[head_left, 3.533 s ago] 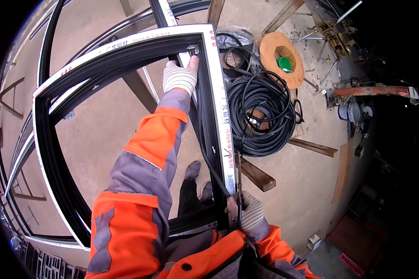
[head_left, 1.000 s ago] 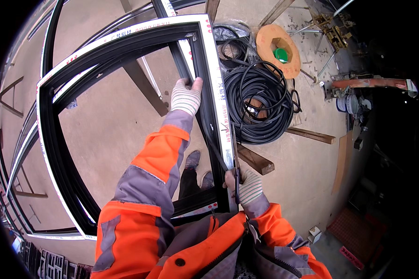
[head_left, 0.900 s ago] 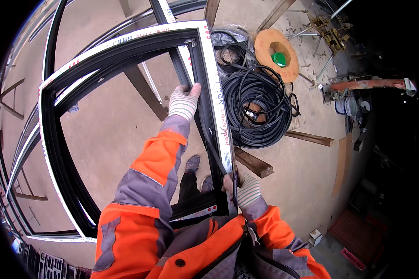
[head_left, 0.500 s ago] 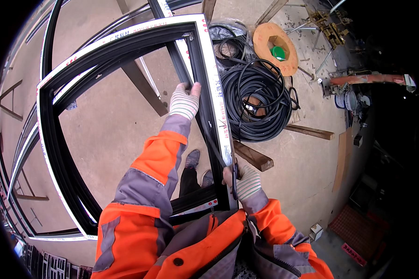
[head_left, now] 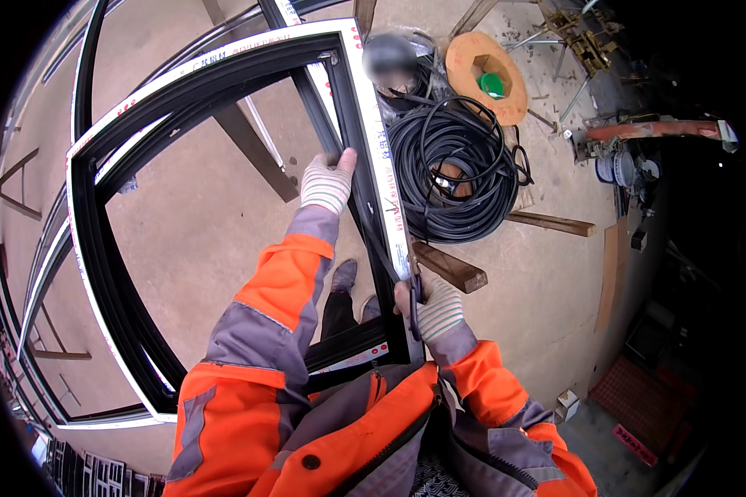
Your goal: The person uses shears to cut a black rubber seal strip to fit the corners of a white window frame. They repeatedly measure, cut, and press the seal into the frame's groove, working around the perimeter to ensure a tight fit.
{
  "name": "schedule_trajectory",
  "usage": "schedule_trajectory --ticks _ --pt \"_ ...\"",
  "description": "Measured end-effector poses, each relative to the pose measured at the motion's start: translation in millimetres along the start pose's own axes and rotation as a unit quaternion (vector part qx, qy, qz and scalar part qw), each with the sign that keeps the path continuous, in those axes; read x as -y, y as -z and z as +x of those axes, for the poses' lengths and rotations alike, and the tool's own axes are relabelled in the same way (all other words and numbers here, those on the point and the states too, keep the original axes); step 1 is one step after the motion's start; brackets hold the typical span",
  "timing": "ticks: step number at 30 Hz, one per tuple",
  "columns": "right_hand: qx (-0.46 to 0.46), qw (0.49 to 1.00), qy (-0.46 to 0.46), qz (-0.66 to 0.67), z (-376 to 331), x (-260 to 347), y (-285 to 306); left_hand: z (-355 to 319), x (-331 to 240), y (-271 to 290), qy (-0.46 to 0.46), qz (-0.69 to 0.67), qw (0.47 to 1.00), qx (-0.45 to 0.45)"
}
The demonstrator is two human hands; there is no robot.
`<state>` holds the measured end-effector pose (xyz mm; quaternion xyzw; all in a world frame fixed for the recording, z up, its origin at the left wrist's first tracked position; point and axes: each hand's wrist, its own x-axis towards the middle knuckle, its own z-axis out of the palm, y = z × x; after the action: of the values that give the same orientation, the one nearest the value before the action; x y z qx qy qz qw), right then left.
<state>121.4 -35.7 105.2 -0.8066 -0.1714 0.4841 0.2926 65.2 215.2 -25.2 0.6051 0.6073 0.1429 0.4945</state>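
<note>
A black window frame (head_left: 363, 83) with white protective film along its edges lies before me. A thin black rubber strip (head_left: 375, 240) runs down its right side between my hands. My left hand (head_left: 326, 184), in a striped glove with bare fingertips, is closed at the frame's inner edge, the thumb pressing the strip. At the frame's lower right corner, my gloved right hand (head_left: 436, 308) grips dark-handled scissors (head_left: 415, 302). Their blades point away from me, beside the white film. The strip's lower end reaches the fingers of that hand, which partly hide it.
Right of the frame lies a big coil of black rubber strip (head_left: 423, 178), with an orange-brown spool (head_left: 512, 83) around a green centre behind it. Wooden beams (head_left: 452, 267) stick out near the coil. More frames (head_left: 37, 331) stand at left; a red metal piece (head_left: 655, 130) is far right.
The view has shifted slightly, and the coil sits a little higher and further left in it. Both hands keep their places on the frame and scissors, with the scissors turned a little.
</note>
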Motion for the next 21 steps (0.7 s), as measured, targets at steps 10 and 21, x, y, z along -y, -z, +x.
schedule_trajectory --ticks 10,21 --pt "-0.015 1.0 0.02 -0.004 6 -6 -5 -33 -10 2 0.009 0.067 0.998 -0.002" --pt "0.052 0.997 -0.047 0.02 -46 -23 15 -14 2 1 0.04 -0.075 0.994 0.074"
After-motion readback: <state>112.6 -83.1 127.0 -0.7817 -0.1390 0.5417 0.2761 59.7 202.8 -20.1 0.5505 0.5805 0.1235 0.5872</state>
